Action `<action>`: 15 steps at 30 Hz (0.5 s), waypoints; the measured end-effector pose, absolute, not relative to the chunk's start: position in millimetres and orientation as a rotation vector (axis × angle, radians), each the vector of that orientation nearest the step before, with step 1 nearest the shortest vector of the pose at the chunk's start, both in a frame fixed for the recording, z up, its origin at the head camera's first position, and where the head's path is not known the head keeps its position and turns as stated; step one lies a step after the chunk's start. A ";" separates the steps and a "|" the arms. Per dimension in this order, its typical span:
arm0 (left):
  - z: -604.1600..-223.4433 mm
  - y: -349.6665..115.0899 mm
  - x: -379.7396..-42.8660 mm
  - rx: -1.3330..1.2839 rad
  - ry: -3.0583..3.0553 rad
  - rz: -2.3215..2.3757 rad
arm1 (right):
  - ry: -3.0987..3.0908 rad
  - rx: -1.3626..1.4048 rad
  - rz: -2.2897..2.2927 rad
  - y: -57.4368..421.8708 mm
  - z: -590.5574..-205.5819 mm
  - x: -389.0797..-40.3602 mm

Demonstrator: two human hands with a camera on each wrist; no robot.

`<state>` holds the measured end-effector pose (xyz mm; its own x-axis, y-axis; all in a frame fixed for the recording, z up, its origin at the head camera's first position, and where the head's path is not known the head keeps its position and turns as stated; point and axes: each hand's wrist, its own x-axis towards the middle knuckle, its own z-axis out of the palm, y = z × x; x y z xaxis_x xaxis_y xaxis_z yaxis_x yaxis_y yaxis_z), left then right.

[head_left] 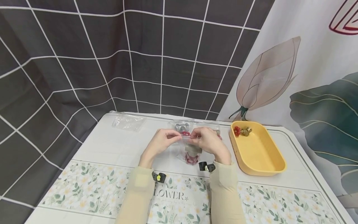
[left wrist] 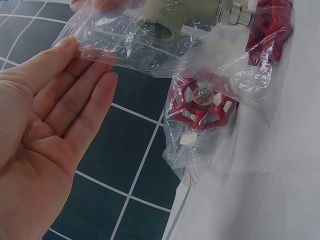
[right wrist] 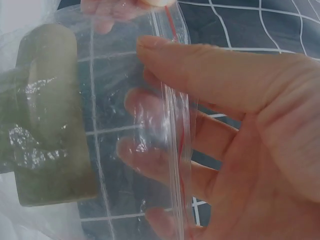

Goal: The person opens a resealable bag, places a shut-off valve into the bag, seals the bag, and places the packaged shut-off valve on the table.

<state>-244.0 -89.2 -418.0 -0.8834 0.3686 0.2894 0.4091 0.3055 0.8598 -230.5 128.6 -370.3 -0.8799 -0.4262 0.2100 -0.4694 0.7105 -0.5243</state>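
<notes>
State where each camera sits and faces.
Head: on the head, facing forward and down at the table; left hand, right hand and sleeves show.
Left wrist: on that wrist, facing a clear bag and valve; both hands show.
Right wrist: on that wrist, facing the same bag and valve; both hands show.
Both wrist views share bag and valve.

A clear plastic bag (head_left: 128, 122) lies at the far left corner of the bench (head_left: 106, 143). Near the right edge stands a yellow tray (head_left: 258, 152), with a brass valve (head_left: 246, 131) and its red handwheel in the tray's far left corner. A floral band (head_left: 92, 186) crosses the bench cover toward the near edge, with partly hidden lettering (head_left: 170, 195). Beyond the far edge hang a dark cloth (head_left: 145, 37) with white grid lines and a white cloth (head_left: 282, 15) printed with a pinkish bud (head_left: 265, 77) and a grey-green leaf (head_left: 330, 105).
</notes>
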 end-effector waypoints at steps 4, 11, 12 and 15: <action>-417.9 -88.7 -244.0 -0.760 -2.500 -1.672 | -2.799 0.788 0.917 129.3 -372.7 -231.9; -418.0 -88.4 -243.8 -0.758 -2.510 -1.683 | -2.774 0.828 0.950 130.5 -375.1 -232.8; -418.1 -88.4 -243.7 -0.757 -2.511 -1.686 | -2.775 0.830 0.958 130.6 -374.9 -232.6; -418.7 -88.5 -243.7 -0.756 -2.510 -1.681 | -2.782 0.826 0.962 131.0 -374.5 -232.6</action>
<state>-243.7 -88.5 -418.7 -0.8817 0.3767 0.2842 0.4062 0.2992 0.8634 -232.6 131.0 -374.5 -0.8507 -0.4645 0.2459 -0.5172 0.6566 -0.5490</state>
